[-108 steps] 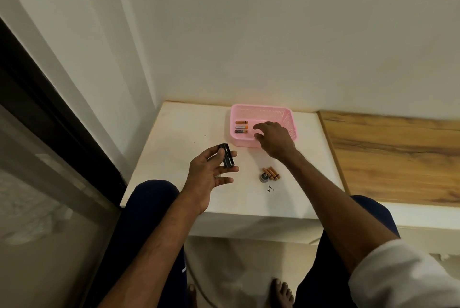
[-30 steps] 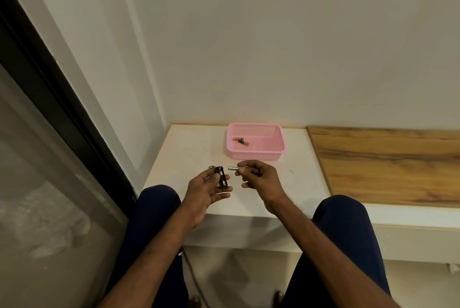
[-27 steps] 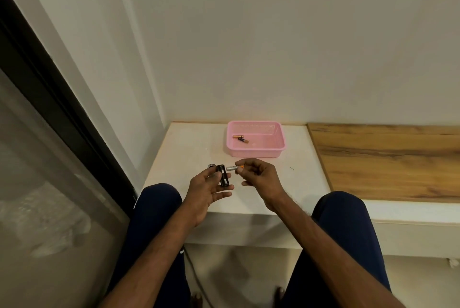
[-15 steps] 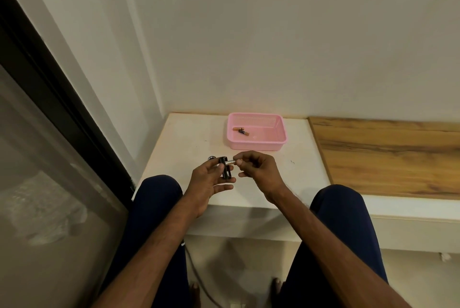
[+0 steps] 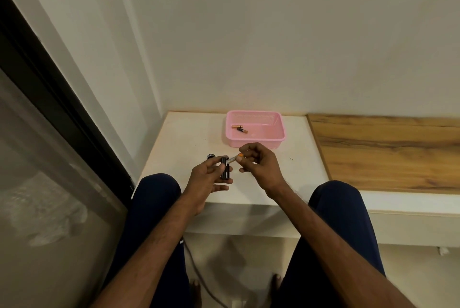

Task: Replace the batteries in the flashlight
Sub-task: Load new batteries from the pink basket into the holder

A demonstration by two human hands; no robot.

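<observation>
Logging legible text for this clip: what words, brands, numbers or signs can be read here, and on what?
None readable.
The battery pinched in the right hand: print too small to read.
The two batteries in the pink basket: labels too small and blurred.
The black flashlight body in the left hand: no marking visible.

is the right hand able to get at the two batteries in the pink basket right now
Probably yes: the two batteries lie in the open-topped pink basket just beyond the right hand, nothing between. But that hand pinches a battery, so it would likely have to part with it first.
</observation>
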